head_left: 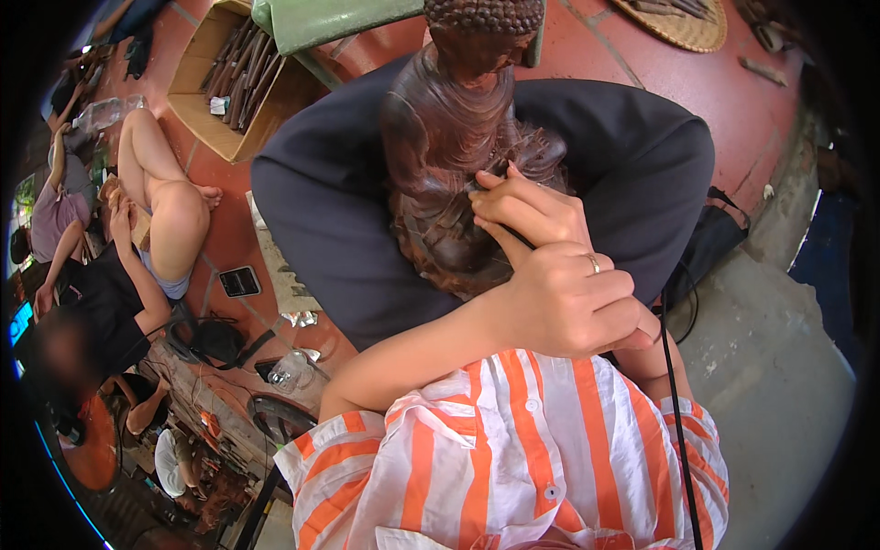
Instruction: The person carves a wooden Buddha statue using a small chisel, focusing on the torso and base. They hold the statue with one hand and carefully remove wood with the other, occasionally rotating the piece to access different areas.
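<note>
A carved dark-brown wooden statue of a seated figure stands upright between my legs, its curled-hair head cut off by the top edge. My right hand is closed at the statue's lap, fingertips pinched close to the carved surface. A small dark bit shows at those fingertips, too little to name. Folded into a fist with a ring on one finger, my left hand lies against the right hand and wrist. Whatever it grips is hidden. My left forearm crosses in front of my orange-and-white striped shirt.
At the upper left, a cardboard box holds several wooden-handled tools beside a green stool. A woven tray with tools lies upper right. Left are a phone and a seated co-worker holding a wooden piece. A black cable hangs at my right.
</note>
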Demonstrator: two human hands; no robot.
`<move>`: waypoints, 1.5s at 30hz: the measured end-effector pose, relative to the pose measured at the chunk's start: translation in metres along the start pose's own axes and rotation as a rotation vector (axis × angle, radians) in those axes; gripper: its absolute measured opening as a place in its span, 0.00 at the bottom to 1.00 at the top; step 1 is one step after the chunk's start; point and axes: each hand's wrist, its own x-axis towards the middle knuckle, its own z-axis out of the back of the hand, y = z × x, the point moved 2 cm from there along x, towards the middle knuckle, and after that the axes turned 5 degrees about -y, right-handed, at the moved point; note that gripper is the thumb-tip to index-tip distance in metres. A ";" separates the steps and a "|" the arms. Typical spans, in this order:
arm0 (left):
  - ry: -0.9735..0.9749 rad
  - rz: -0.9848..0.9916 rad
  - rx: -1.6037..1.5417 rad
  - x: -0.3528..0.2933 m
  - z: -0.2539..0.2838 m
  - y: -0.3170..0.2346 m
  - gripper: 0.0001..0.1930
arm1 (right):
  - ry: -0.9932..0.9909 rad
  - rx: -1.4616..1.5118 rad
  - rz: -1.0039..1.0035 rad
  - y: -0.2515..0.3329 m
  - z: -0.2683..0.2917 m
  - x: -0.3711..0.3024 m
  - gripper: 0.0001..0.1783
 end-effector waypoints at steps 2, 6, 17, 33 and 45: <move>0.017 0.002 0.011 0.004 -0.001 0.000 0.18 | -0.017 0.021 0.000 -0.008 -0.007 -0.014 0.19; 0.078 -0.048 -0.004 0.002 0.007 0.008 0.16 | -0.025 0.055 -0.126 0.000 -0.007 -0.007 0.12; -0.005 0.048 0.026 0.008 -0.002 0.002 0.20 | 0.077 0.199 -0.108 -0.007 0.001 -0.001 0.31; -0.188 0.101 0.114 0.031 -0.010 0.021 0.22 | 0.101 0.275 -0.322 -0.004 0.014 0.020 0.19; -0.070 0.177 0.188 0.047 -0.010 0.034 0.21 | 0.147 0.345 -0.382 -0.007 0.017 0.023 0.19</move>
